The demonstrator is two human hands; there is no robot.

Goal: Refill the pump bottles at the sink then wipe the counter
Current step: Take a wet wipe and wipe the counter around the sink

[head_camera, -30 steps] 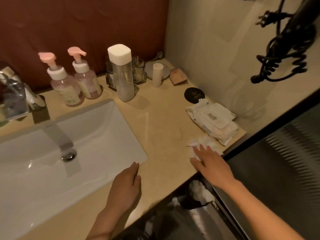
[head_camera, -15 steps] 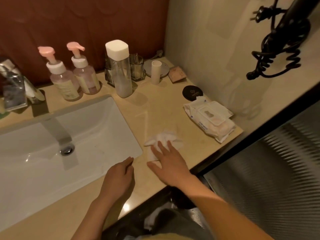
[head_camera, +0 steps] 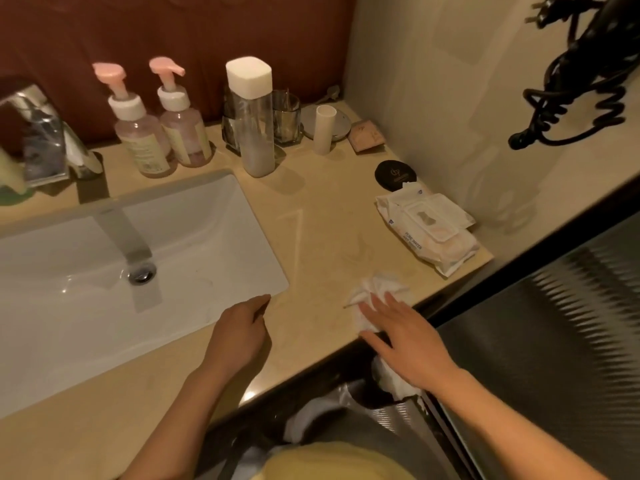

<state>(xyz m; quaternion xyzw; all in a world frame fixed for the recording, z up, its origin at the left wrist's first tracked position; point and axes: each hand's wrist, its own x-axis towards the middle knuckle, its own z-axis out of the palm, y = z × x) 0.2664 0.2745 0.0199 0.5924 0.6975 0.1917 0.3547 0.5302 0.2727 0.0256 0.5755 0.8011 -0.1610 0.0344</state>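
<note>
Two pink-topped pump bottles (head_camera: 140, 133) (head_camera: 181, 124) stand side by side behind the white sink (head_camera: 194, 230). A tall clear refill bottle (head_camera: 254, 126) with a white cap is upright to their right. My right hand (head_camera: 403, 336) lies flat, fingers straight, pressing a crumpled white wipe (head_camera: 375, 292) onto the beige counter (head_camera: 322, 209) near its front edge. My left hand (head_camera: 240, 329) rests on the counter at the sink's front right corner, fingers loosely curled, holding nothing.
A pack of wet wipes (head_camera: 429, 228) lies at the counter's right end, a black round lid (head_camera: 394, 173) behind it. Glass cups (head_camera: 285, 119), a white tube (head_camera: 324, 129) and a small sachet (head_camera: 367, 135) fill the back corner. The faucet (head_camera: 45, 133) is at left. A bin with used wipes (head_camera: 394, 379) sits below the counter edge.
My right hand has slid the wipe to the left across the counter and then back to the right along the front edge. The left hand has stayed by the sink corner.
</note>
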